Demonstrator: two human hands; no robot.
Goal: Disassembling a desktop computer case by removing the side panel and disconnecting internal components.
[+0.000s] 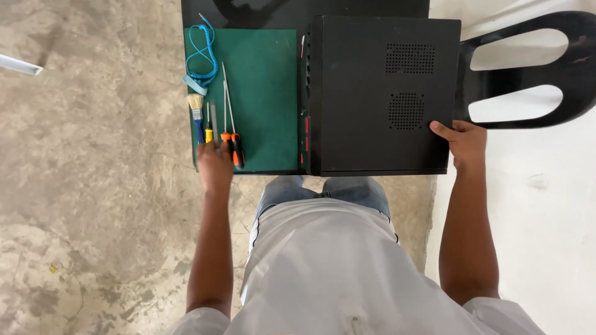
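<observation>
Reaching with the left hand [215,162], fingers curled at the screwdrivers [231,133] on the green mat [264,93], while the right hand [465,144] grips the computer case [379,93] corner on the counter [248,9]; picking a driver seems underway.

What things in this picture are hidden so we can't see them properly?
Head view, the only one:
- Left hand: its fingertips cover the handle ends of the screwdrivers and the brush, so its grip cannot be told.
- Computer case: its closed lid hides the inside.
- Table: cut off by the top edge.
- Right hand: its fingers wrap behind the case's corner.
- Chair: cut off at the right edge.
</observation>
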